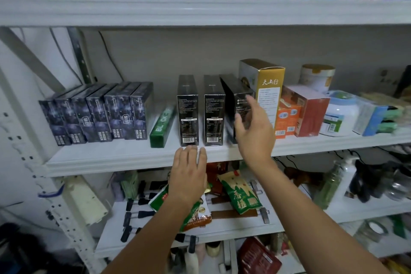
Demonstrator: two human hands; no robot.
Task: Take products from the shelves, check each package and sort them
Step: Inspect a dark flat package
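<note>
In the head view, a white middle shelf (133, 158) is seen, and three black boxes are stood on it with their barcode sides to the front. The left black box (188, 111) and the middle black box (214, 111) are upright and a little apart, while the right black box (233, 100) is tilted, with its top leaned to the left. The right hand (253, 131) is raised in front of this tilted box with its fingers spread wide and nothing gripped; because of blur it cannot be told if the thumb touches the box. The left hand (189, 173) is held flat, fingers straight and close together, and its fingertips are laid at the front edge of the shelf, just below the left black box; nothing is held in it. To the left of the black boxes a long green box (163, 127) is laid flat, and further left a row of dark patterned boxes (100, 113) is stood. To the right a tall gold box (266, 89) is placed just beside the tilted box, followed by an orange box (287, 122), a red box (309, 111) and a white jar (338, 115). On the lower shelf a green bag (240, 191) is seen between the two forearms.
</note>
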